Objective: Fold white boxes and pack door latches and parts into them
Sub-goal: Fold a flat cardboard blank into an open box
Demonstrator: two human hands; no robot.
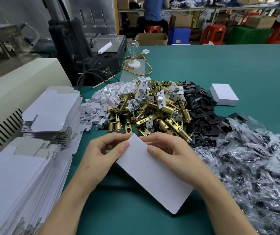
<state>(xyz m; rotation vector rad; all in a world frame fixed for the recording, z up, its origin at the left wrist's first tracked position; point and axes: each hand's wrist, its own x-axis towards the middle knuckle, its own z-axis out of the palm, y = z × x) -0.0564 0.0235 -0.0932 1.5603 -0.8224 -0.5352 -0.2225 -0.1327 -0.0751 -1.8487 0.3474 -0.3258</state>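
Gripping one flat white box (154,173), left hand (105,150) and right hand (168,150) pinch its top.

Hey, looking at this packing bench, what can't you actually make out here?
All in the head view:
- Held white box, gripped by the left hand and right hand: its inside, hidden by its own top face.
- Bagged parts: contents, blurred by crinkled plastic and glare.
- Flat box stack: full extent, cut off by the left and bottom edges.
- Closed box: contents, hidden by its walls.
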